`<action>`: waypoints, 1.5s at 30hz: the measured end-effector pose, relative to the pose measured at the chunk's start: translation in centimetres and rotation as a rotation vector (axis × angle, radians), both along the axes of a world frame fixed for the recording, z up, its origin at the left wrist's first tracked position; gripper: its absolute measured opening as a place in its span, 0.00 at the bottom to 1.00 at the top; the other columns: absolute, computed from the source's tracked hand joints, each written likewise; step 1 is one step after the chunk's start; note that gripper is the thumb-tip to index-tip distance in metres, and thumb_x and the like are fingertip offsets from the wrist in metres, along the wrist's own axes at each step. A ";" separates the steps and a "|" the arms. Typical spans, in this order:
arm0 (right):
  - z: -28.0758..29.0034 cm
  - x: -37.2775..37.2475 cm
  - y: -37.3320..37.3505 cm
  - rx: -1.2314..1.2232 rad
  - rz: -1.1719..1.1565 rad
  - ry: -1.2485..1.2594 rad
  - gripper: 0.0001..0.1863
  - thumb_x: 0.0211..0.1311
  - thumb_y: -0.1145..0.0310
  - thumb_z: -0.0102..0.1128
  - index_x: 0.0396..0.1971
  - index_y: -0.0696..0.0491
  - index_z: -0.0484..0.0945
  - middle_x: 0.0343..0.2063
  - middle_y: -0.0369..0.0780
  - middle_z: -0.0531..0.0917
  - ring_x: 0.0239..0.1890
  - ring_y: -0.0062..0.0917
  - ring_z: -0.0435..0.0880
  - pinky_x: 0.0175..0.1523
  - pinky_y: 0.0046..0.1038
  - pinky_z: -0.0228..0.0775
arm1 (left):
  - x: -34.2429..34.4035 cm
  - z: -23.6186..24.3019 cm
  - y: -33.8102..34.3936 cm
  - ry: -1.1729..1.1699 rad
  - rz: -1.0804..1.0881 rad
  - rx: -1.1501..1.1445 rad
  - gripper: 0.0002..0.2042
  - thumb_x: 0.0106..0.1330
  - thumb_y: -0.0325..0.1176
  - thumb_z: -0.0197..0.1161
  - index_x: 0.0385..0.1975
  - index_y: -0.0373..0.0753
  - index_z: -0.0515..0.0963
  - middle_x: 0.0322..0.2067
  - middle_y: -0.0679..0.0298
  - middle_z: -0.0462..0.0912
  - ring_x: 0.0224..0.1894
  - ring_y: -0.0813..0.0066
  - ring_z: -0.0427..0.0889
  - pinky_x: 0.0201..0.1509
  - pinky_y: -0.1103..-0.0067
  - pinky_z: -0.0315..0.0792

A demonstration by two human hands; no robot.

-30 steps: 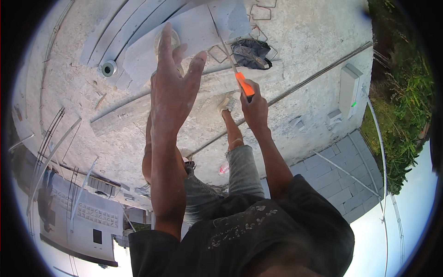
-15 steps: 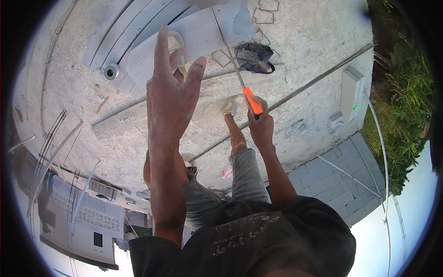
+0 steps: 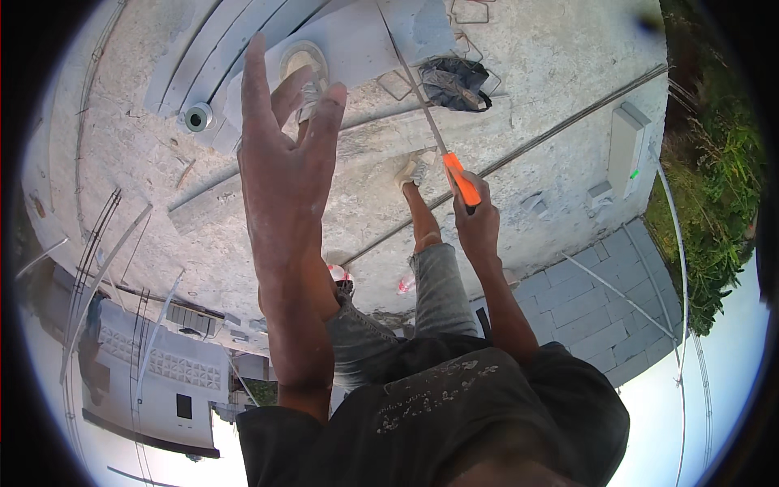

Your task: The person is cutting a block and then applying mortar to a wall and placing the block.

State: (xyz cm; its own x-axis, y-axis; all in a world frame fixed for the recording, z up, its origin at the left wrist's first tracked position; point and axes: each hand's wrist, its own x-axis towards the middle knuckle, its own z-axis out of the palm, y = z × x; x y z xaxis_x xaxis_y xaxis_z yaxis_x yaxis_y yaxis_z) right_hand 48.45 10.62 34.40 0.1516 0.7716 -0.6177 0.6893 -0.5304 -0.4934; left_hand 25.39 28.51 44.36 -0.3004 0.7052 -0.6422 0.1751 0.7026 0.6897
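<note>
- Handsaw [image 3: 428, 118] with a long, narrow grey metal blade and an orange-and-black handle; it slants up from the right hand [image 3: 479, 227] and crosses, as seen, a thin, flat, pale-grey board [image 3: 357, 49]. Whether the teeth touch that board cannot be told.
- Right hand closed around the handle, on the board's near side; gripping there probably keeps the fingers well clear of the blade.
- Left hand [image 3: 286, 162] open, index finger stretched and thumb apart, nothing visible in it. It hangs before the board's left part, perhaps for balance.
- Pale beige left shoe [image 3: 300, 58] rests on the board, likely pinning it; the matching right shoe [image 3: 415, 169] stands nearer than the board, on rough grey concrete floor [image 3: 365, 199], presumably bracing the stance.
- Crumpled black bag [image 3: 454, 84] just right of the board; long, narrow grey planks [image 3: 199, 58] and a round white-and-green roll [image 3: 203, 116] left of it, perhaps set aside.
</note>
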 end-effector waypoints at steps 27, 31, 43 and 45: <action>1.7 1.5 -1.6 -0.135 -0.116 -0.008 0.22 0.62 0.72 0.62 0.55 0.45 0.71 0.44 0.48 0.84 0.40 0.46 0.86 0.39 0.41 0.77 | 1.5 0.9 0.8 0.005 -0.023 -0.061 0.38 0.65 0.40 0.62 0.73 0.44 0.51 0.58 0.42 0.75 0.60 0.53 0.76 0.58 0.60 0.74; -11.2 -0.5 5.7 -0.072 0.032 -0.085 0.22 0.64 0.67 0.61 0.57 0.44 0.69 0.29 0.50 0.85 0.33 0.51 0.84 0.35 0.46 0.75 | 1.6 -1.8 0.1 0.120 -0.019 -0.068 0.38 0.65 0.38 0.63 0.73 0.45 0.51 0.57 0.41 0.75 0.58 0.55 0.78 0.58 0.64 0.74; -3.8 0.2 0.4 -0.078 -0.072 -0.012 0.21 0.62 0.71 0.63 0.55 0.45 0.71 0.40 0.46 0.85 0.37 0.48 0.85 0.40 0.43 0.77 | 1.2 -0.3 1.4 -0.020 0.000 -0.011 0.39 0.63 0.35 0.60 0.73 0.37 0.49 0.59 0.42 0.70 0.58 0.55 0.76 0.54 0.68 0.75; -9.7 -0.5 5.9 -0.154 0.028 -0.125 0.21 0.64 0.65 0.61 0.56 0.45 0.69 0.29 0.49 0.85 0.34 0.49 0.85 0.38 0.44 0.76 | 1.9 -0.7 0.7 0.041 0.004 -0.150 0.40 0.63 0.35 0.60 0.73 0.37 0.48 0.59 0.41 0.70 0.59 0.56 0.75 0.56 0.68 0.73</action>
State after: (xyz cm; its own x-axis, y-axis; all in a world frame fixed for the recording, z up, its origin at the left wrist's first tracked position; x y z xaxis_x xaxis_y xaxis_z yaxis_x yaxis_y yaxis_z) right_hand 47.90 16.50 24.70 0.2144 0.6743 -0.7066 0.7555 -0.5730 -0.3175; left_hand 27.29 29.24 43.67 -0.3308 0.6011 -0.7275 0.1979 0.7979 0.5693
